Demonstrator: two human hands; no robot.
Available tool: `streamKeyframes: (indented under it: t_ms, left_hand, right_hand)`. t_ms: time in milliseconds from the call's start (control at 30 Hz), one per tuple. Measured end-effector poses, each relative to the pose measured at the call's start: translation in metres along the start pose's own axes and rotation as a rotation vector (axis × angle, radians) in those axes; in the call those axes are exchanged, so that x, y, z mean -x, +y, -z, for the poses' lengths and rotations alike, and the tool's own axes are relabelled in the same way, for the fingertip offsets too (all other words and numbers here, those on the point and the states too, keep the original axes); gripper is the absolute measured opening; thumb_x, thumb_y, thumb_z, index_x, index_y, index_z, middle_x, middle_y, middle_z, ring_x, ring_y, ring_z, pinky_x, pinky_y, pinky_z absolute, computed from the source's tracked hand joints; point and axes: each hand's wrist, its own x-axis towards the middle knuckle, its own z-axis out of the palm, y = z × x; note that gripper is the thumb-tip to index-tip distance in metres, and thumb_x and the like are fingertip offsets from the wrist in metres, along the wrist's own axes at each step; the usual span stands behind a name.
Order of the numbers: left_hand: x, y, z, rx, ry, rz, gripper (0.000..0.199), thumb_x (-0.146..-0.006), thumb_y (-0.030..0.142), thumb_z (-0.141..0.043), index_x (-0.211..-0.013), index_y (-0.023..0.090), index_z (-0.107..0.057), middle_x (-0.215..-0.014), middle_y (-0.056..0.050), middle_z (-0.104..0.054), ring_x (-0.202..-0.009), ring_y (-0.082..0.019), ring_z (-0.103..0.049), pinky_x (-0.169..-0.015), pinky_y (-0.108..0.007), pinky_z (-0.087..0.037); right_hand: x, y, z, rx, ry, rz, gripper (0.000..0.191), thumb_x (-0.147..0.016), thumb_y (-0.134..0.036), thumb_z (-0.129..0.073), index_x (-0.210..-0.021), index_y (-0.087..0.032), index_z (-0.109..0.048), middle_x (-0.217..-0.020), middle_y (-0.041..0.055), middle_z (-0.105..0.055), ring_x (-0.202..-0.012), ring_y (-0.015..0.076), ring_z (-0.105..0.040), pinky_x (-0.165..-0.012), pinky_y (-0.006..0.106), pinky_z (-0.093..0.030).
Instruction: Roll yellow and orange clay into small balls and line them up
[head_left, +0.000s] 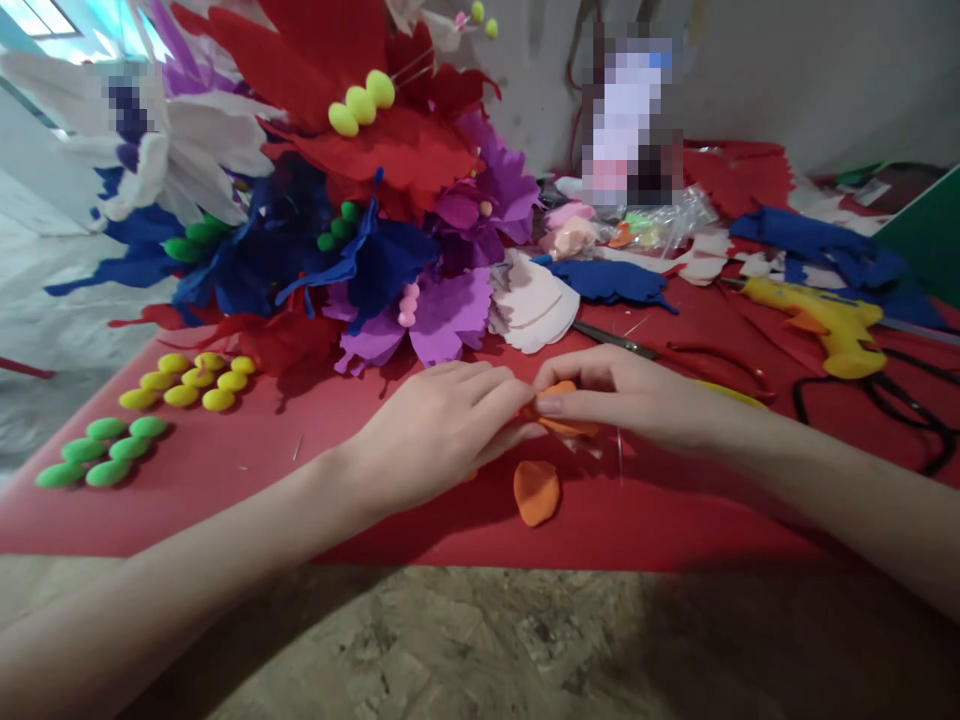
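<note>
Both hands meet over the red table (360,535), near its front edge. My right hand (611,395) pinches an orange petal (566,410) between thumb and fingers. My left hand (442,425) is palm down with fingers bent, its fingertips touching the left side of that petal; what lies beneath its palm is mostly hidden, though a bit of orange peeks out below. Just in front of the hands, a loose orange petal (537,492) lies flat on the table.
Large artificial flowers (390,150) crowd the back left. Yellow egg-shaped pieces (196,378) and green ones (109,452) lie in rows at left. Behind my right hand are scissors (712,362), a yellow glue gun (825,315) with a black cord, blue pieces (611,282) and white petals (532,305).
</note>
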Motion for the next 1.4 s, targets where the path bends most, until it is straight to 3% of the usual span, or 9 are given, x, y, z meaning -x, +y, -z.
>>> streamKeyframes:
  t_ms: [133, 267, 367, 467, 700, 867, 1167, 1300, 1400]
  left_hand:
    - [0.003, 0.001, 0.007, -0.031, -0.037, -0.034, 0.029, -0.085, 0.011, -0.033, -0.064, 0.014, -0.053, -0.055, -0.002, -0.052, -0.051, -0.013, -0.045, -0.050, -0.024, -0.038]
    - [0.023, 0.000, 0.012, -0.021, -0.109, 0.005, 0.030, -0.087, 0.012, -0.030, -0.077, 0.011, -0.059, -0.068, -0.007, -0.062, -0.063, -0.016, -0.056, -0.061, -0.028, -0.047]
    - [0.042, -0.002, 0.008, -0.054, -0.168, -0.009, 0.035, -0.088, 0.009, -0.023, -0.100, 0.006, -0.057, -0.094, -0.014, -0.067, -0.086, -0.021, -0.062, -0.076, -0.034, -0.050]
    - [0.054, -0.001, 0.001, -0.047, -0.257, 0.008, 0.039, -0.087, 0.008, -0.022, -0.113, 0.004, -0.050, -0.115, -0.016, -0.059, -0.104, -0.022, -0.057, -0.085, -0.036, -0.049]
    - [0.058, 0.011, -0.002, -0.024, -0.356, 0.083, 0.048, -0.084, 0.022, -0.031, -0.127, 0.002, -0.039, -0.133, -0.018, -0.040, -0.123, -0.026, -0.038, -0.103, -0.045, -0.030]
    - [0.045, 0.014, -0.004, 0.026, -0.388, 0.078, 0.060, -0.085, 0.040, -0.036, -0.133, 0.004, -0.028, -0.139, -0.017, -0.027, -0.130, -0.023, -0.027, -0.107, -0.041, -0.024]
    - [0.027, 0.008, -0.017, 0.206, -0.466, 0.071, 0.060, -0.084, 0.038, -0.036, -0.132, 0.001, -0.029, -0.141, -0.018, -0.025, -0.132, -0.023, -0.020, -0.108, -0.038, -0.021]
    - [0.029, 0.007, -0.013, 0.280, -0.489, 0.106, 0.065, -0.084, 0.043, -0.037, -0.133, 0.002, -0.026, -0.141, -0.019, -0.021, -0.133, -0.024, -0.017, -0.108, -0.041, -0.020]
    - [0.030, -0.001, -0.003, 0.444, -0.585, 0.163, 0.069, -0.085, 0.049, -0.033, -0.137, 0.006, -0.016, -0.143, -0.016, -0.015, -0.133, -0.025, -0.015, -0.106, -0.042, -0.024]
  right_hand:
    - [-0.003, 0.003, 0.005, -0.034, 0.134, 0.009, 0.017, -0.069, -0.026, -0.056, -0.057, -0.016, -0.050, -0.044, -0.0064, -0.045, -0.038, 0.0038, -0.041, -0.036, 0.016, -0.030]
    - [-0.007, 0.010, 0.014, -0.129, 0.338, 0.080, 0.017, -0.071, -0.025, -0.054, -0.057, -0.016, -0.048, -0.047, -0.0053, -0.047, -0.041, 0.0040, -0.043, -0.038, 0.016, -0.033]
    - [-0.008, 0.012, 0.014, -0.122, 0.315, 0.077, 0.018, -0.071, -0.025, -0.054, -0.057, -0.016, -0.048, -0.047, -0.0050, -0.047, -0.041, 0.0036, -0.042, -0.039, 0.016, -0.033]
    - [-0.008, 0.012, 0.008, -0.115, 0.264, 0.054, 0.020, -0.072, -0.024, -0.053, -0.055, -0.016, -0.047, -0.048, -0.0053, -0.046, -0.041, 0.0033, -0.041, -0.040, 0.016, -0.034]
    - [-0.007, 0.013, 0.005, -0.128, 0.234, 0.009, 0.022, -0.075, -0.024, -0.052, -0.055, -0.016, -0.045, -0.048, -0.0058, -0.045, -0.042, 0.0033, -0.040, -0.041, 0.017, -0.033]
    - [-0.007, 0.017, 0.005, -0.143, 0.196, -0.014, 0.023, -0.075, -0.027, -0.054, -0.057, -0.016, -0.045, -0.049, -0.0060, -0.045, -0.042, 0.0038, -0.041, -0.042, 0.017, -0.034]
    - [-0.014, 0.019, 0.003, -0.074, 0.247, -0.183, 0.032, -0.085, -0.036, -0.036, -0.064, -0.017, -0.051, -0.051, 0.0003, -0.053, -0.044, 0.0100, -0.049, -0.038, 0.019, -0.037]
    - [-0.013, 0.017, 0.003, -0.072, 0.250, -0.152, 0.027, -0.083, -0.031, -0.038, -0.065, -0.017, -0.051, -0.052, 0.0000, -0.053, -0.044, 0.0094, -0.048, -0.038, 0.019, -0.037]
    - [-0.011, 0.017, 0.005, -0.062, 0.249, -0.102, 0.024, -0.082, -0.029, -0.039, -0.066, -0.016, -0.053, -0.056, 0.0005, -0.054, -0.045, 0.0095, -0.049, -0.039, 0.019, -0.037]
